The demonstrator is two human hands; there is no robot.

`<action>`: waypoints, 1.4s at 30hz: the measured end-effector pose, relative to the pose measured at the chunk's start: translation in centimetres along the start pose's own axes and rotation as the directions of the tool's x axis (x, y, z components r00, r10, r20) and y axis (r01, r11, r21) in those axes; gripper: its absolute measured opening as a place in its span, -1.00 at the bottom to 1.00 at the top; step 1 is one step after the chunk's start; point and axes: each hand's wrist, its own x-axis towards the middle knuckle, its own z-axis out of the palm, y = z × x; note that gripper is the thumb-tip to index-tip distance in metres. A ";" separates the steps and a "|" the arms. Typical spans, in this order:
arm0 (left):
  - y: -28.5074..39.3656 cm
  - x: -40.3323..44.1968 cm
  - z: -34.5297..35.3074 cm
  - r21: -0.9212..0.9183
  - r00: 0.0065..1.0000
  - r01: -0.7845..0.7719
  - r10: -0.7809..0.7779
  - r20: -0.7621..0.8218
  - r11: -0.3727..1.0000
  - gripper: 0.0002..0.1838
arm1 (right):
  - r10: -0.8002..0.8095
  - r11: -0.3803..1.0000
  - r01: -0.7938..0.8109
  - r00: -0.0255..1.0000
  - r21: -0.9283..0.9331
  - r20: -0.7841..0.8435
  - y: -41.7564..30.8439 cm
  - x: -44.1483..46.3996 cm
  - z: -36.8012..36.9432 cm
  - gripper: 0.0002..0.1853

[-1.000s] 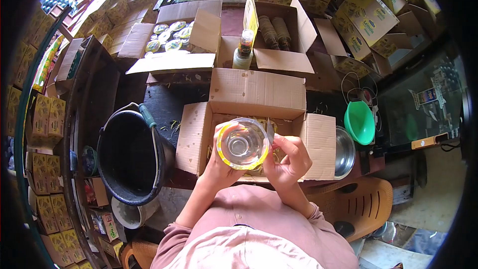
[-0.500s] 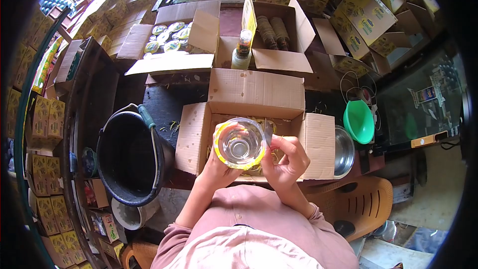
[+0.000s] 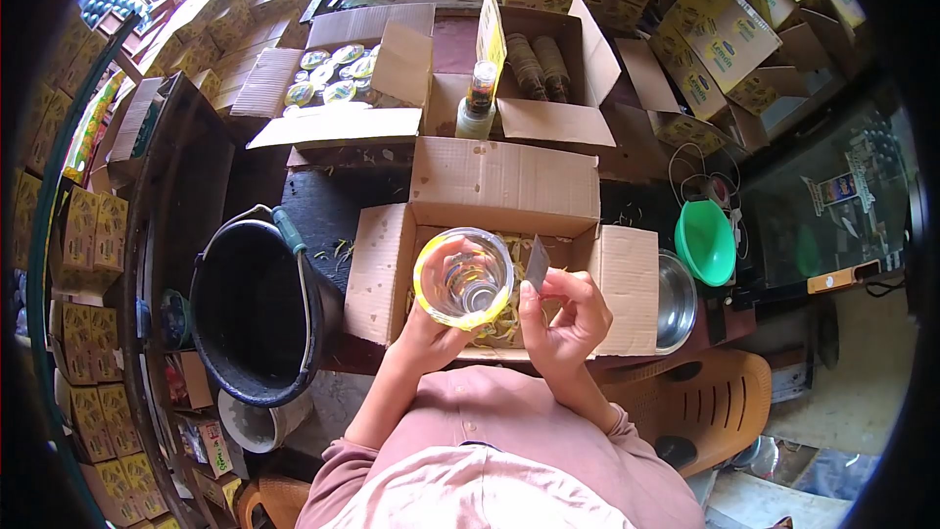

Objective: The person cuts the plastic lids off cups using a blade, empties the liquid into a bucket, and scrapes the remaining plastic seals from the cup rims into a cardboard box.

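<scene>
Left hand [image 3: 431, 318] cupped, right hand [image 3: 565, 318] in pinch grip

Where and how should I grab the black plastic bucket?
Probably by the teal sleeve on the thin curved handle of the black plastic bucket, coming from above: it's the handle's thickest stretch and lies exposed at the rim's far right.

Glare at upper left; fisheye edges darken.
</scene>
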 end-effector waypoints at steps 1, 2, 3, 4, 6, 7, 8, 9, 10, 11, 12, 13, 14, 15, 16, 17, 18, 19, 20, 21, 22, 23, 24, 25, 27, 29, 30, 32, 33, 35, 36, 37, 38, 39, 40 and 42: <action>0.0 0.0 0.0 0.008 1.000 -0.004 0.004 0.001 1.000 -0.20 | -0.013 1.000 0.013 1.000 -0.002 0.003 -0.1 0.0 0.0 -0.76; 0.1 0.0 0.0 0.014 1.000 -0.007 0.007 0.004 1.000 -0.20 | -0.025 1.000 0.025 1.000 -0.006 0.005 -0.4 0.0 0.0 -0.76; 0.1 0.0 0.1 0.020 1.000 -0.011 0.011 0.007 1.000 -0.21 | -0.037 0.999 0.037 0.999 -0.011 0.008 -0.7 0.0 0.0 -0.77; 0.0 0.0 0.2 0.005 1.000 -0.014 0.014 0.012 1.000 -0.21 | -0.058 0.998 0.058 0.998 -0.009 0.028 -0.9 0.0 0.0 -0.76; -0.2 -0.1 0.2 -0.023 1.000 -0.023 0.023 0.018 0.999 -0.21 | -0.071 0.997 0.071 0.997 -0.013 0.016 -1.0 -0.1 0.1 -0.75; -0.3 -0.2 0.2 -0.026 1.000 -0.019 0.019 0.016 0.999 -0.21 | -0.077 0.997 0.077 0.997 -0.013 0.010 -1.1 -0.1 0.1 -0.75; -0.4 -0.3 0.3 -0.030 1.000 -0.014 0.015 0.013 0.999 -0.21 | -0.078 0.997 0.079 0.997 -0.019 0.015 -1.2 -0.2 0.2 -0.75; -0.5 -0.3 0.3 -0.035 1.000 -0.011 0.012 0.011 0.999 -0.21 | -0.081 0.996 0.081 0.997 -0.026 0.019 -1.2 -0.1 0.2 -0.75; -0.6 -0.4 0.3 -0.035 1.000 -0.004 0.004 0.012 0.999 -0.21 | -0.083 0.996 0.084 0.996 -0.033 0.023 -1.2 -0.1 0.2 -0.75; -0.6 -0.4 0.3 -0.035 1.000 0.004 -0.004 0.013 0.999 -0.21 | -0.097 0.994 0.098 0.995 -0.043 0.021 -1.2 -0.1 0.1 -0.74; -0.7 -0.4 0.3 -0.035 1.000 0.012 -0.012 0.014 0.999 -0.22 | -0.110 0.992 0.111 0.994 -0.052 0.019 -1.2 0.0 0.1 -0.74; -0.7 -0.5 0.3 -0.040 1.000 0.014 -0.013 0.020 0.999 -0.22 | -0.123 0.990 0.124 0.992 -0.060 0.017 -1.2 0.1 0.1 -0.74; -0.7 -0.5 0.3 -0.044 1.000 0.016 -0.015 0.025 0.999 -0.22 | -0.134 0.988 0.134 0.991 -0.071 0.015 -1.2 0.2 0.1 -0.74; -0.8 -0.5 0.3 -0.050 0.999 0.018 -0.016 0.032 0.999 -0.22 | -0.144 0.986 0.144 0.990 -0.082 0.012 -1.2 0.3 0.1 -0.74; -0.9 -0.6 0.2 -0.029 0.999 0.011 -0.010 0.042 1.000 -0.21 | -0.152 0.984 0.153 0.988 -0.095 0.009 -1.2 0.4 0.1 -0.74; -1.1 -0.7 0.1 -0.008 0.999 0.004 -0.003 0.052 1.000 -0.21 | -0.156 0.983 0.157 0.988 -0.097 0.013 -1.2 0.5 0.0 -0.74; -1.3 -0.8 0.1 0.013 0.998 -0.005 0.004 0.061 1.000 -0.21 | -0.160 0.982 0.161 0.987 -0.098 0.017 -1.1 0.6 0.0 -0.74; -1.3 -0.8 0.1 -0.001 0.998 0.000 0.000 0.058 1.000 -0.21 | -0.164 0.981 0.165 0.986 -0.099 0.021 -1.1 0.7 -0.1 -0.73; -1.3 -0.8 0.1 -0.014 0.999 0.004 -0.004 0.053 1.000 -0.21 | -0.148 0.985 0.149 0.989 -0.089 0.024 -1.1 0.7 -0.1 -0.73; -1.3 -0.7 0.1 -0.027 0.999 0.008 -0.007 0.048 1.000 -0.21 | -0.132 0.988 0.134 0.991 -0.078 0.028 -1.1 0.6 -0.1 -0.73; -1.3 -0.7 0.1 -0.050 0.999 0.023 -0.021 0.032 0.998 -0.21 | -0.117 0.991 0.119 0.993 -0.068 0.032 -1.1 0.6 -0.1 -0.73; -1.3 -0.8 0.3 -0.074 0.999 0.037 -0.036 0.015 0.997 -0.22 | -0.116 0.990 0.118 0.993 -0.071 0.030 -1.0 0.4 -0.1 -0.73; -1.3 -0.8 0.3 -0.098 0.999 0.051 -0.051 0.000 0.994 -0.22 | -0.115 0.990 0.116 0.993 -0.075 0.028 -0.8 0.1 -0.1 -0.73; -1.4 -0.7 0.3 -0.074 0.999 0.037 -0.036 0.014 0.997 -0.23 | -0.114 0.990 0.116 0.993 -0.078 0.025 -0.7 0.0 0.0 -0.73; -1.5 -0.8 0.2 -0.030 0.999 0.013 -0.011 0.048 0.999 -0.24 | -0.116 0.988 0.118 0.993 -0.095 0.027 -0.7 0.2 -0.1 -0.74; -1.3 -0.8 0.2 0.044 0.996 -0.032 0.028 0.087 0.999 -0.23 | -0.096 0.993 0.097 0.995 -0.066 0.023 -0.6 0.4 -0.2 -0.74; -1.1 -0.8 0.2 0.081 0.993 -0.056 0.047 0.106 0.995 -0.23 | -0.078 0.997 0.078 0.997 -0.025 0.022 -0.5 0.5 -0.2 -0.74; -0.9 -0.8 0.2 -0.001 0.997 -0.003 0.003 0.082 1.000 -0.23 | -0.055 0.998 0.054 0.998 0.033 0.033 -0.3 0.4 -0.1 -0.75; -0.8 -0.8 0.2 -0.042 0.997 0.024 -0.021 0.068 0.999 -0.23 | -0.048 0.998 0.046 0.998 0.049 0.045 -0.2 0.2 -0.2 -0.75; -1.0 -0.8 0.0 -0.041 0.996 0.020 -0.017 0.086 0.999 -0.24 | -0.041 0.997 0.037 0.997 0.068 0.058 -0.2 0.1 -0.2 -0.76; -1.1 -0.7 0.0 -0.041 0.995 0.017 -0.013 0.095 0.999 -0.24 | -0.041 0.997 0.037 0.998 0.071 0.056 -0.2 0.1 -0.2 -0.76; -1.1 -0.8 0.0 -0.046 0.995 0.012 -0.007 0.098 0.999 -0.24 | -0.038 0.997 0.035 0.998 0.070 0.053 -0.2 0.0 -0.2 -0.77; -1.1 -0.9 0.1 -0.051 0.995 0.007 -0.002 0.103 0.999 -0.23 | -0.031 0.997 0.026 0.998 0.071 0.060 -0.2 0.1 -0.3 -0.77; -1.1 -0.9 0.2 -0.057 0.994 0.003 0.004 0.109 0.998 -0.23 | -0.024 0.997 0.019 0.997 0.071 0.068 -0.1 0.2 -0.5 -0.77; -1.1 -0.9 0.2 -0.069 0.994 0.004 0.003 0.107 0.998 -0.23 | -0.019 0.997 0.014 0.997 0.073 0.074 0.0 0.4 -0.6 -0.77; -1.1 -0.9 0.2 -0.091 0.995 0.005 0.004 0.097 0.996 -0.24 | -0.036 0.996 0.028 0.996 0.088 0.085 0.1 0.4 -0.7 -0.77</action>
